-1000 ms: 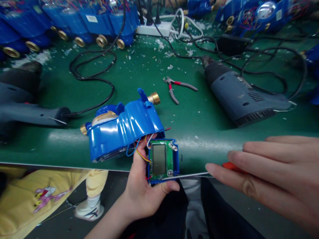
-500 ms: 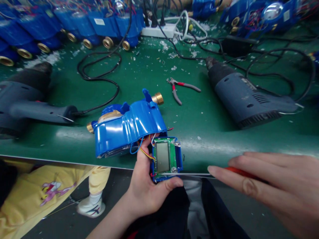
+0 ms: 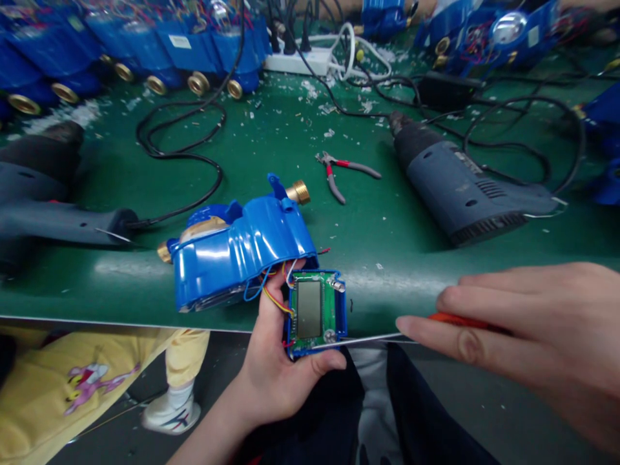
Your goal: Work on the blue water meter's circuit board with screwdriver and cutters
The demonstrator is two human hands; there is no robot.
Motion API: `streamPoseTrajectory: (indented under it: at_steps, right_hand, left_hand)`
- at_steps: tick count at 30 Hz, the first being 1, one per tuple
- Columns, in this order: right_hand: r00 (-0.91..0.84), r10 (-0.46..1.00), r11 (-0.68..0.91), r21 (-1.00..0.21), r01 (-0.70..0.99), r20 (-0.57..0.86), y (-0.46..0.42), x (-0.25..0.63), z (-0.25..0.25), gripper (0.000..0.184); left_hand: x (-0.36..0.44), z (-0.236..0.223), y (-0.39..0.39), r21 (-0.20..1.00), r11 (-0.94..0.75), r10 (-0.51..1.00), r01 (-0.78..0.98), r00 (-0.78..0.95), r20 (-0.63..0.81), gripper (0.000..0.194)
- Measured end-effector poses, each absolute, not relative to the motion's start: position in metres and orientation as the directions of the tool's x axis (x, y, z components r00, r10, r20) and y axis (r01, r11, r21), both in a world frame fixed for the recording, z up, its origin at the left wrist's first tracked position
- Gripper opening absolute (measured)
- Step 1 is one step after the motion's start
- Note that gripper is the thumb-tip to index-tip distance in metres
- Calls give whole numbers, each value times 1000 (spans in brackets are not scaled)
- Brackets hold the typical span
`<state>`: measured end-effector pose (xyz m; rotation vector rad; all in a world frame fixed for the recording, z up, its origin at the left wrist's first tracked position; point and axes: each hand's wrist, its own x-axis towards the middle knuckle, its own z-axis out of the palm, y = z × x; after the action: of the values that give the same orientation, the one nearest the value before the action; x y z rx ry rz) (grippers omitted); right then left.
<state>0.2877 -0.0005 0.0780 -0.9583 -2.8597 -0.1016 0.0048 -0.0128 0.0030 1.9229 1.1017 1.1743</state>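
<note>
My left hand [image 3: 281,361] is closed around a small blue case holding a green circuit board with a grey display [image 3: 309,309]. Yellow, red and blue wires run from the board into a blue water meter [image 3: 242,248] with brass threaded ends, which lies on its side at the table's front edge. In my right hand [image 3: 513,336] is a screwdriver [image 3: 368,338] with an orange handle and a long thin shaft. Its tip reaches the lower edge of the board; whether it sits on a screw is too small to tell.
Diagonal cutters [image 3: 341,171] lie behind the meter. A heat gun [image 3: 465,177] rests to the right, another heat gun [image 3: 48,187] to the left. Cables and a white power strip [image 3: 300,61] are farther back, beside several blue meters [image 3: 188,45]. A person in yellow trousers [image 3: 92,381] is at left.
The view has shifted a little, moving the scene leftward. My right hand has risen slightly, tilting the screwdriver's shaft down toward the board. Both hands keep their hold.
</note>
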Motion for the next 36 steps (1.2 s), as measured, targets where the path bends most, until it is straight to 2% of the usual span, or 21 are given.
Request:
streamPoseTrajectory:
  at_steps: [7,11,16,18,20,22,27,30,33,36]
  right_hand:
    - [-823,522,846,-11,534,225,4,282,67,40]
    - [-835,502,860,-27,510,226,3,281,62,39]
    - [-846,486,865,14,501,221,-2,284,55,38]
    - [-841,504,861,-29,508,198,-4,283,53,39]
    - [-826,528,849,-126,513,195,-3,280,52,41]
    - [-808,541,841,-180,511,232,-2,276,53,42]
    - [-821,493,867,-92,489,287,1,271,55,37]
    - [-808,498,863,-91,496,317,-1,269,53,38]
    - [-777,550,834,-164,527,304,-6,270,48,41]
    - [-740,633,771,-264,579,227,-13,277,46,46]
  left_hand:
    - [4,3,-13,824,-461,883,331,268,386,81]
    - [3,2,-13,816,-466,881,343,261,394,81]
    - [3,2,-11,807,-487,871,334,256,419,78]
    - [3,3,-11,804,-484,872,345,260,414,78]
    - [3,4,-11,806,-477,876,351,260,406,80]
    - [3,4,-11,806,-476,877,350,258,406,80]
    - [3,2,-11,815,-480,873,326,267,407,81]
    - [3,3,-11,821,-465,881,331,265,392,83]
    - [4,4,-11,834,-457,885,309,245,395,81]
    - [4,2,-11,837,-463,882,291,241,405,79]
